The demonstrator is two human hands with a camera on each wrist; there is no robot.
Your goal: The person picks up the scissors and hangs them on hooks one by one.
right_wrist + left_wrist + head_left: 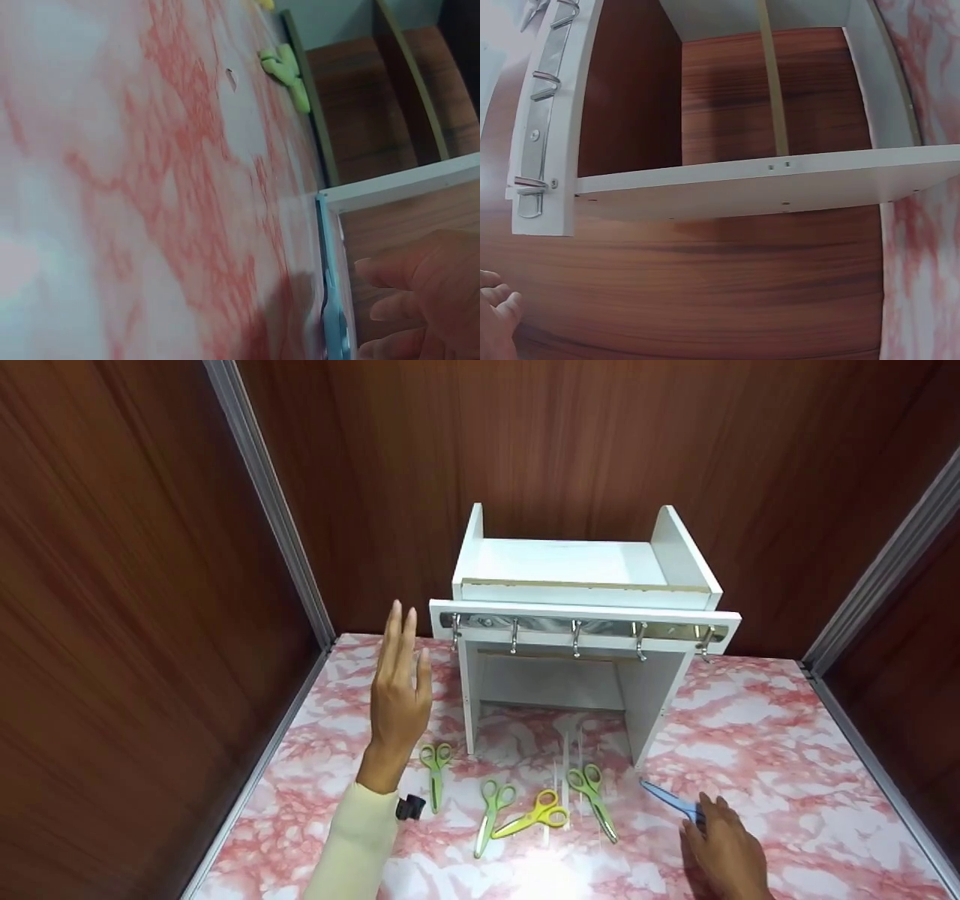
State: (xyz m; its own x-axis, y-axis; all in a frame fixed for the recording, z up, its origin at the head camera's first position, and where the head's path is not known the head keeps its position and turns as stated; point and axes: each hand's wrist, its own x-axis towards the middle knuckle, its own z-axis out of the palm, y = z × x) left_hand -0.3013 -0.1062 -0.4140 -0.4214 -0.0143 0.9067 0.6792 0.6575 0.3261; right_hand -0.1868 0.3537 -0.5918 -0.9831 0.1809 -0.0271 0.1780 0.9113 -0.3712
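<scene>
My left hand (401,697) is raised beside the left end of the hook rail, its fingers straight and holding nothing. In the left wrist view, only the fingers of that hand (495,300) show at the lower left. Blue-handled scissors (670,797) lie on the table near the shelf's right leg. Over their handles hovers my right hand (726,847), fingers loosely bent and covering part of them. The right wrist view shows a small gap between its fingers (390,274) and the scissors (330,289).
A white shelf unit (585,595) with a metal hook rail (540,625) stands on the marbled table (360,720). Before it lie green scissors (433,776), (491,814), (592,795) and yellow scissors (536,814). Wooden walls (360,472) enclose the table's back and sides.
</scene>
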